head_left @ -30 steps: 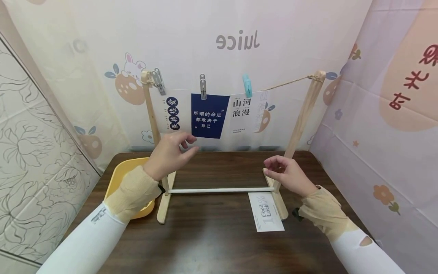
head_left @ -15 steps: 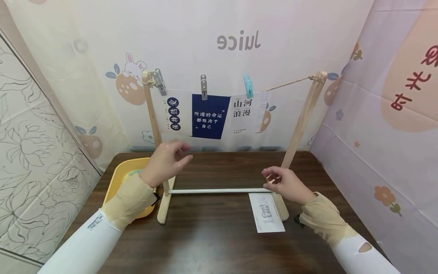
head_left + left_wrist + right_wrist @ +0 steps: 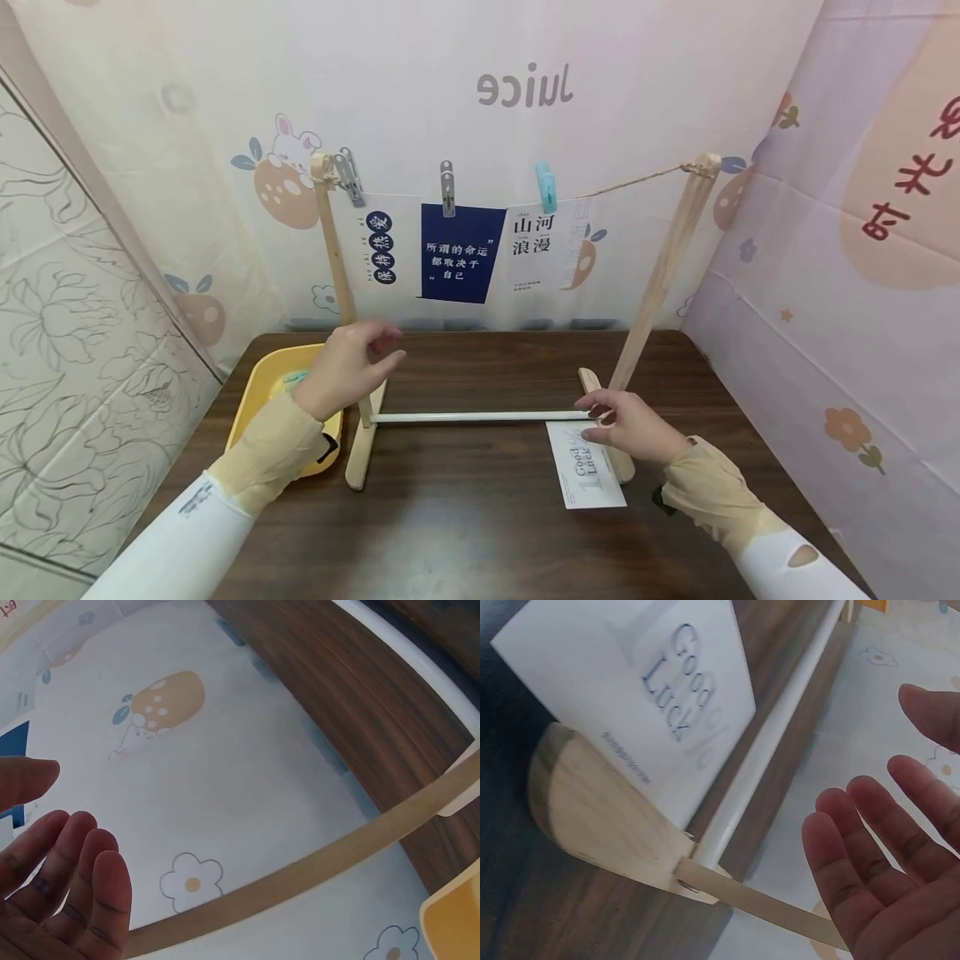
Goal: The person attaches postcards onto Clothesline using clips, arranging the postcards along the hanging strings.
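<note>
My left hand [image 3: 347,367] hovers by the left post of a wooden rack [image 3: 334,258], right of a yellow basket [image 3: 258,375]. Its fingers are loosely bent and hold nothing. Over the top end of a white "Good Luck" card [image 3: 583,483] hangs my right hand [image 3: 630,423], thumb and fingers apart and empty. The card lies on the table near the rack's right foot [image 3: 621,467]. From the rack's string [image 3: 637,179] hang a white card [image 3: 386,250], a dark blue card [image 3: 461,254] and another white card [image 3: 532,258], with grey clothespins [image 3: 447,190] and a blue clothespin [image 3: 547,187].
A white crossbar [image 3: 480,417] joins the rack's feet low over the brown table [image 3: 465,533]. A light blue clothespin [image 3: 294,378] shows inside the basket. Printed curtains stand behind and at the sides.
Both hands have come down. The left has drawn back from the hanging cards toward the basket, and the right has dropped toward the "Good Luck" card. The hanging cards stay in place.
</note>
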A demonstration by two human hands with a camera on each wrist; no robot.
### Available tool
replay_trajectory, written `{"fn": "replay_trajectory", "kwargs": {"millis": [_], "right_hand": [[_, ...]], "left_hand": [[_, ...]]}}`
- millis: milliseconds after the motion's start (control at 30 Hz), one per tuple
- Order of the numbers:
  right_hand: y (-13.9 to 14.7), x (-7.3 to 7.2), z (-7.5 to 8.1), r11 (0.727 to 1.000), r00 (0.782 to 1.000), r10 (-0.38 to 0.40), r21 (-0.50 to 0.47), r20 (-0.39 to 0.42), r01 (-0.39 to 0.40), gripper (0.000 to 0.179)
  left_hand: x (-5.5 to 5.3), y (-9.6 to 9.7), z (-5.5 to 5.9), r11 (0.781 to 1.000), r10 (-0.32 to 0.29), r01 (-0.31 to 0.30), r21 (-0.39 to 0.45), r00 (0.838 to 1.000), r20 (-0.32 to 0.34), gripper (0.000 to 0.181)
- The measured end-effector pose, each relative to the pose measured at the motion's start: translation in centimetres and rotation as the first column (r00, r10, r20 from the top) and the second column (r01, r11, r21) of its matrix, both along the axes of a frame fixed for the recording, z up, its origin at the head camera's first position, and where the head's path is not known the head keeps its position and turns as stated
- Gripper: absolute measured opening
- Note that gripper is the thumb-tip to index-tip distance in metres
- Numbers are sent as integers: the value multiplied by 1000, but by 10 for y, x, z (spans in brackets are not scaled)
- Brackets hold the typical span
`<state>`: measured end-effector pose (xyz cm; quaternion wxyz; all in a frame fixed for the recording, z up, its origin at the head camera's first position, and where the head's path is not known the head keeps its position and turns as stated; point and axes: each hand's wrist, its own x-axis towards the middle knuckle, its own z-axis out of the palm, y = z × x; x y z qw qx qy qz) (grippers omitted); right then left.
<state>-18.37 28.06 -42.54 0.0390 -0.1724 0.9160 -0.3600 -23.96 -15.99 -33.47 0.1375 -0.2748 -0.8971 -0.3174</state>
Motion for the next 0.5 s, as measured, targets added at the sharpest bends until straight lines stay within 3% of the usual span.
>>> {"fn": "replay_trajectory", "kwargs": {"millis": [500], "right_hand": [[-1,5,-13,981,990,115,147,76,-125,42]], "left_hand": [[6,-10,-3,1000,21,-21,-11,998,64,17]]}}
